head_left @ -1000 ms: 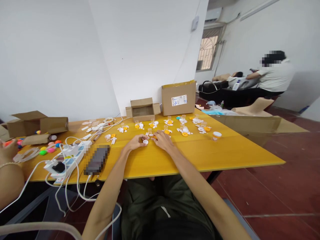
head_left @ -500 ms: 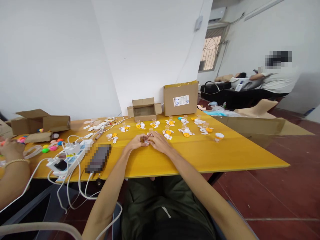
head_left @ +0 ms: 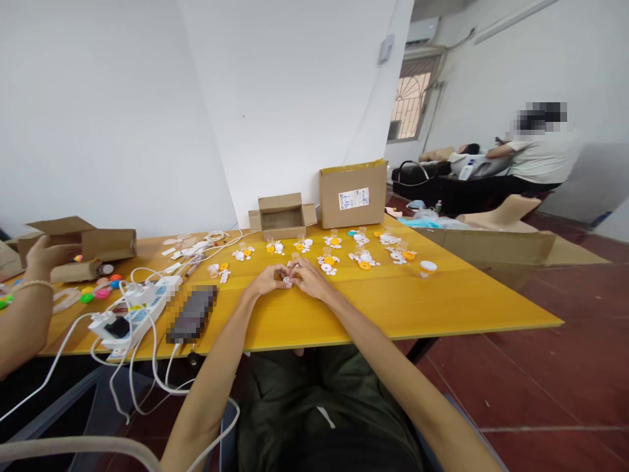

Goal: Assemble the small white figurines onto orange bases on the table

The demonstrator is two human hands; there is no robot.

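Note:
My left hand (head_left: 268, 280) and my right hand (head_left: 308, 278) meet above the yellow table (head_left: 393, 308), fingers closed around a small whitish part (head_left: 287, 280). Its exact shape is too small to tell. Beyond my hands lie several groups of white and orange round parts with clear cups, among them an orange disc (head_left: 364, 265) and a white disc (head_left: 326, 268). A small tub with a white lid (head_left: 428, 266) stands to the right of these groups.
A power strip (head_left: 147, 314) with white cables and a dark phone (head_left: 192, 313) lie at left. Behind are an open small box (head_left: 282, 217) and a closed carton (head_left: 352, 196). Another person's hand (head_left: 42, 259) is by the open box at far left.
The other person's hand at far left has moved up and away, towards the open box. The view has shifted slightly. My hands remain together on the small part.

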